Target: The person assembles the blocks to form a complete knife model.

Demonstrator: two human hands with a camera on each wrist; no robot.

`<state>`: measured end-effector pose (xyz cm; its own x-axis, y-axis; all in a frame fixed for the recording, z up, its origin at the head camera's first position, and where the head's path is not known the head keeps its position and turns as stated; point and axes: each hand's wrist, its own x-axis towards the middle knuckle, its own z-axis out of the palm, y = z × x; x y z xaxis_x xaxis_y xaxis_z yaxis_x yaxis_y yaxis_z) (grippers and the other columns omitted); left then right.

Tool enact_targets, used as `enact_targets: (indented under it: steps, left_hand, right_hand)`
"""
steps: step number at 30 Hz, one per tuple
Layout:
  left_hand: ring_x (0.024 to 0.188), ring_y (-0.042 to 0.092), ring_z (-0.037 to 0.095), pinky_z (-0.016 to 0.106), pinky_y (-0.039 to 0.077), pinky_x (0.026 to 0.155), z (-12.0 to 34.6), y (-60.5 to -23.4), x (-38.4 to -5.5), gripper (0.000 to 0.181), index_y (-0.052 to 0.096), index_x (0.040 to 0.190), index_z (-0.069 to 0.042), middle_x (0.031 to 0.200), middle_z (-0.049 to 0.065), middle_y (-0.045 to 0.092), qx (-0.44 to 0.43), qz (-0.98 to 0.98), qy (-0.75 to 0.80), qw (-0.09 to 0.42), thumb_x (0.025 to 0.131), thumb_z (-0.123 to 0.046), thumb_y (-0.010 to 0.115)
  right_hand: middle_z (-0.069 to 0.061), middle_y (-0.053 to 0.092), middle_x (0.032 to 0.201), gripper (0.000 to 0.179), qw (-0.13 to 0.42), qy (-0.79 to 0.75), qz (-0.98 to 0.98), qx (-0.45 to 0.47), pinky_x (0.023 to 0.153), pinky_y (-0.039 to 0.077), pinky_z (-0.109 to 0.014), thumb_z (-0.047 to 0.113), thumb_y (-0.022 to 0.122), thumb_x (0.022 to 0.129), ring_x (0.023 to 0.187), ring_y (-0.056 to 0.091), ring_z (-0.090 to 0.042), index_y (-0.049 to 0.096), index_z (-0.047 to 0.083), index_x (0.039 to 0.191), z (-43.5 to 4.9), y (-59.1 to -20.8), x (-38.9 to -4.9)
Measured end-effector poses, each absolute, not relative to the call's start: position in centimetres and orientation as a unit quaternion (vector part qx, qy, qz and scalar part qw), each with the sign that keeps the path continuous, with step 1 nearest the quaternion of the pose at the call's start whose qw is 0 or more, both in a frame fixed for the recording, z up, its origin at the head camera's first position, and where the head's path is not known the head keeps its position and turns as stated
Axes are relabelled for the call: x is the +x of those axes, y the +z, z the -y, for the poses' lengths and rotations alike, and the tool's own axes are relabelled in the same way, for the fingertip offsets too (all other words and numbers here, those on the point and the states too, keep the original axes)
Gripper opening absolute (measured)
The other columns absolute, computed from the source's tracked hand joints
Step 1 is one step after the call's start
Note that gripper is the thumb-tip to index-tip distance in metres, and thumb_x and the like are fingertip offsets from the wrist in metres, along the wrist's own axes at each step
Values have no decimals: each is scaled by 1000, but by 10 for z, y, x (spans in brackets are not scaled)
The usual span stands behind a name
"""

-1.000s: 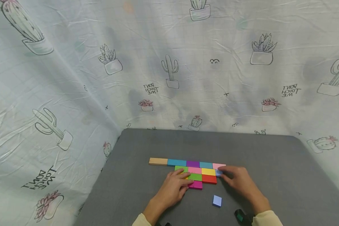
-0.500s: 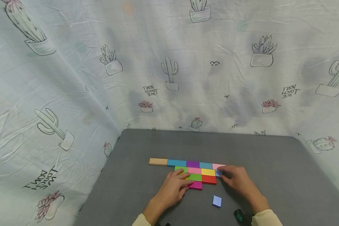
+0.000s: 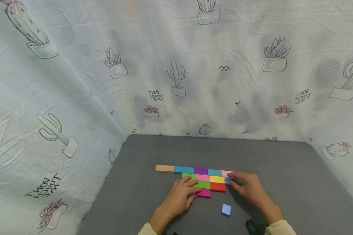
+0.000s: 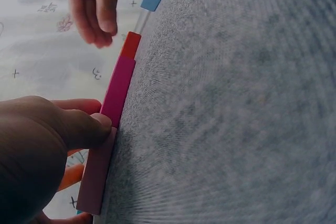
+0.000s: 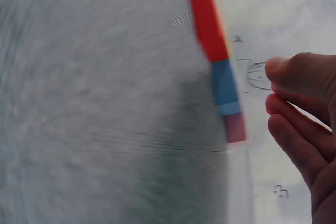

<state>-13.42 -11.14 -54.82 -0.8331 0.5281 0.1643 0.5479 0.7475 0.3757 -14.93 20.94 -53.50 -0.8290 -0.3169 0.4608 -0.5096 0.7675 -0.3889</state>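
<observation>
Flat coloured blocks lie edge to edge in stepped rows on the grey table. My left hand (image 3: 179, 197) rests over the left part of the lower rows. In the left wrist view its thumb touches the seam between the magenta block (image 4: 118, 90) and a mauve block (image 4: 97, 174), which the hand hides from the head view. My right hand (image 3: 250, 186) hovers beside the small blue block (image 3: 227, 180) at the right end of the second row. The right wrist view shows its thumb and fingers (image 5: 294, 145) apart from the blocks, with nothing between them.
The top row runs from a tan block (image 3: 164, 168) to a pink block (image 3: 225, 173). A loose light blue block (image 3: 226, 210) lies in front of the rows. A black object (image 3: 251, 225) sits near the right sleeve. Cactus-printed cloth (image 3: 206, 98) hangs behind the table.
The right fingers have eased slightly off the small blue block, so more of its top shows. The left hand and the other blocks stay where they were.
</observation>
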Motion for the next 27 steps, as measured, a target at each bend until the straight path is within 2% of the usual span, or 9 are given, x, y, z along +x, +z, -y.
enact_targets:
  steps: [2,6,13,19,23,27]
  left_hand:
    - [153,53,28,66,46,121,111,-548,-134,36,80,135,-35,153,-7,67,-286,935,-208,20,102,-20,79]
    - [153,53,28,66,46,121,111,-547,-133,36,80,135,-35,153,-6,68,-287,935,-207,19,102,-21,79]
    - [152,54,28,66,46,121,111,-544,-132,36,80,135,-34,152,-6,68,-287,935,-207,22,102,-20,79]
    - [153,54,28,66,46,121,111,-544,-132,36,80,135,-34,152,-6,68,-285,937,-203,19,102,-21,80]
    - [153,54,28,66,46,122,111,-545,-132,35,80,135,-33,152,-6,68,-288,935,-206,21,102,-20,79]
    - [153,54,28,66,46,121,111,-546,-133,35,80,135,-33,153,-6,68,-293,933,-209,24,103,-20,79]
  right_hand:
    - [1,85,107,36,195,268,919,214,82,69,-45,4,97,79,95,81,-20,85,12,112,-212,-530,-144]
    - [3,84,109,36,169,301,922,174,84,69,-43,7,97,81,97,81,-20,86,13,114,-218,-521,-128]
    - [-1,84,116,38,65,373,923,67,91,67,-45,17,96,85,104,80,-19,84,15,121,-221,-516,-91]
    - [0,83,118,38,5,394,919,-19,95,67,-41,22,96,85,111,79,-21,84,19,120,-211,-526,-68]
    - [3,83,118,41,-13,387,921,-30,98,66,-43,24,99,81,113,78,-21,85,21,119,-201,-533,-58]
    - [7,83,116,42,-4,381,924,-14,98,66,-42,22,100,79,109,78,-16,85,23,118,-195,-540,-55]
